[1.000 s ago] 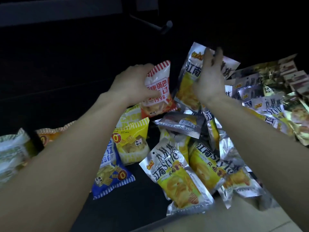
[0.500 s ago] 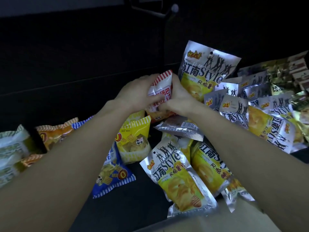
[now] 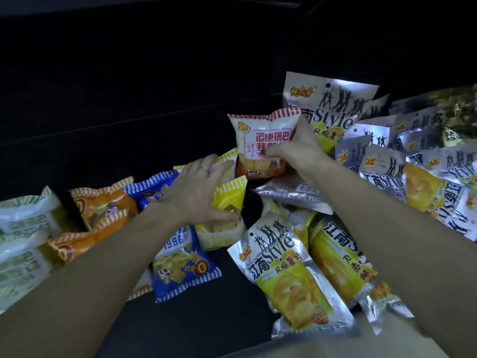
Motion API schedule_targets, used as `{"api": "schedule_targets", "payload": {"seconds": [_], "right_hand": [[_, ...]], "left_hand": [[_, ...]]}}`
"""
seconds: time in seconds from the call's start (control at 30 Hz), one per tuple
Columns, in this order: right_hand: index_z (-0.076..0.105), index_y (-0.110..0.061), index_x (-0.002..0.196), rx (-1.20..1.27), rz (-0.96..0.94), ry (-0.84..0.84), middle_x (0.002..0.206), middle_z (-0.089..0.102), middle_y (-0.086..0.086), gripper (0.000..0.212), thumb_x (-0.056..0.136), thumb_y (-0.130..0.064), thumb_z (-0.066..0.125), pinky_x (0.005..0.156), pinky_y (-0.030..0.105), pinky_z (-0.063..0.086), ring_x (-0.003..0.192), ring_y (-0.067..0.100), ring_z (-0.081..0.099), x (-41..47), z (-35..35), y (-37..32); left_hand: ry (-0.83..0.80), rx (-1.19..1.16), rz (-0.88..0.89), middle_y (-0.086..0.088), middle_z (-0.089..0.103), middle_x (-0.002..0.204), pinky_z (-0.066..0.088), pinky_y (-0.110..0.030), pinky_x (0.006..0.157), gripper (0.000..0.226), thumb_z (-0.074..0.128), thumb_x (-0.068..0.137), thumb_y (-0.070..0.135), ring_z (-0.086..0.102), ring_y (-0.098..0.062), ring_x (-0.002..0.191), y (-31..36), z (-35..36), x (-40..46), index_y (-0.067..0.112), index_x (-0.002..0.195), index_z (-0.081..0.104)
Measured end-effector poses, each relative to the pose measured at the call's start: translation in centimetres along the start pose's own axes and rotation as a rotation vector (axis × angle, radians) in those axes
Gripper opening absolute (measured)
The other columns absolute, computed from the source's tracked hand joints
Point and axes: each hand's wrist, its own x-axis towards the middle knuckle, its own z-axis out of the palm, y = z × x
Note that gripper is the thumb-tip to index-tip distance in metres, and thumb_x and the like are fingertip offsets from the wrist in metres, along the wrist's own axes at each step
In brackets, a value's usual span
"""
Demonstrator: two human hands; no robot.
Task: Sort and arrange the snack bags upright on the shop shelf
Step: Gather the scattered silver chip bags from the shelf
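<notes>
My right hand [image 3: 300, 148] grips a red-and-white striped snack bag [image 3: 260, 140] and holds it upright at the middle of the dark shelf [image 3: 129, 104]. My left hand [image 3: 196, 192] closes over a yellow striped snack bag [image 3: 229, 200] just below and to the left of it, thumb under the bag's front. A tall silver-and-yellow chip bag [image 3: 333, 99] stands upright behind my right hand. A blue striped bag [image 3: 183, 264] lies flat under my left forearm.
Several silver-and-yellow chip bags lie piled at the right [image 3: 426, 187] and front [image 3: 289, 270]. Orange bags [image 3: 100, 205] and pale green bags [image 3: 23, 228] lie at the left. The shelf's back is dark. A pale front edge [image 3: 335, 347] runs along the bottom.
My left hand let go of the red-and-white bag and dropped down-left onto the yellow bag. My right hand took over the red-and-white bag and now holds it upright.
</notes>
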Motion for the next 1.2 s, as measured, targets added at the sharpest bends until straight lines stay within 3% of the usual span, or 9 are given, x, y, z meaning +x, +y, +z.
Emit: {"api": "schedule_targets", "payload": {"seconds": [0.1,0.27,0.37,0.5,0.8,0.87,0.93,1.07,1.2], "right_hand": [[0.047,-0.014,0.119,-0.007,0.035,-0.033,0.104,0.069,-0.001,0.067,0.068,0.007,0.085,0.069,0.017,0.05,0.094,0.006,0.066,0.2,0.4,0.8],[0.043,-0.012,0.122,-0.028,0.08,-0.069,0.102,0.065,-0.004,0.066,0.073,0.006,0.084,0.062,0.009,0.047,0.088,-0.001,0.06,0.1,0.3,1.1],[0.04,-0.012,0.126,-0.005,0.126,-0.097,0.112,0.067,0.003,0.071,0.073,0.006,0.084,0.083,0.025,0.054,0.102,0.013,0.065,0.2,0.5,2.3],[0.035,-0.015,0.131,-0.01,0.177,-0.13,0.117,0.067,0.005,0.078,0.073,0.001,0.085,0.09,0.038,0.05,0.106,0.018,0.064,0.6,0.7,3.1],[0.037,-0.016,0.133,-0.049,0.23,-0.163,0.116,0.068,0.0,0.076,0.076,-0.004,0.085,0.085,0.032,0.054,0.103,0.012,0.065,0.3,0.1,3.0],[0.036,-0.014,0.135,-0.062,0.212,-0.16,0.116,0.068,0.001,0.077,0.077,-0.003,0.084,0.077,0.024,0.052,0.098,0.007,0.064,0.2,0.0,2.8],[0.042,-0.015,0.132,-0.115,0.177,-0.153,0.114,0.068,0.0,0.07,0.078,-0.007,0.085,0.08,0.024,0.05,0.1,0.009,0.064,-0.3,0.2,2.5],[0.058,-0.026,0.109,-0.283,0.118,-0.315,0.1,0.064,-0.009,0.025,0.093,-0.012,0.071,0.087,0.021,0.044,0.103,0.013,0.057,-1.9,0.2,1.1],[0.057,-0.02,0.132,-0.614,0.136,-0.402,0.122,0.065,0.003,0.045,0.09,-0.025,0.072,0.089,0.026,0.044,0.106,0.019,0.058,-2.8,0.1,1.0]], "left_hand": [[-0.023,0.056,-0.006,-0.007,0.012,0.164,0.018,-0.044,0.123,0.124,0.06,0.066,0.09,0.017,-0.03,0.149,-0.2,-0.1,0.4,0.03,0.159,0.004],[-0.062,0.112,0.002,-0.007,0.013,0.162,0.021,-0.044,0.122,0.126,0.063,0.064,0.088,0.021,-0.03,0.146,0.0,-0.7,0.5,0.028,0.159,0.007],[-0.065,0.133,0.001,-0.007,0.013,0.162,0.022,-0.045,0.122,0.125,0.062,0.065,0.089,0.021,-0.031,0.146,0.2,-0.8,0.3,0.028,0.159,0.007],[-0.063,0.124,-0.008,-0.008,0.012,0.163,0.021,-0.044,0.123,0.125,0.064,0.066,0.087,0.019,-0.031,0.148,0.4,-0.9,0.1,0.027,0.16,0.006],[-0.076,0.117,-0.038,-0.01,-0.003,0.165,0.008,-0.05,0.126,0.128,0.07,0.065,0.082,0.003,-0.035,0.153,1.6,-0.9,0.1,0.03,0.158,0.0],[-0.03,0.098,0.006,-0.009,-0.009,0.166,0.004,-0.054,0.126,0.128,0.071,0.064,0.081,-0.002,-0.034,0.153,1.9,-0.9,0.2,0.035,0.157,-0.005],[0.07,0.117,0.085,-0.009,-0.009,0.166,0.005,-0.054,0.126,0.126,0.071,0.067,0.079,0.0,-0.033,0.154,2.6,-1.0,0.5,0.035,0.158,-0.004],[0.283,0.21,0.2,-0.012,-0.007,0.169,0.01,-0.053,0.126,0.098,0.063,0.089,0.058,0.006,-0.035,0.155,3.9,-1.8,2.7,0.034,0.161,0.001],[0.35,0.329,0.142,-0.014,0.013,0.167,0.015,-0.052,0.124,0.084,0.058,0.092,0.047,0.019,-0.036,0.151,4.7,-2.4,5.1,0.026,0.161,0.015]]}}
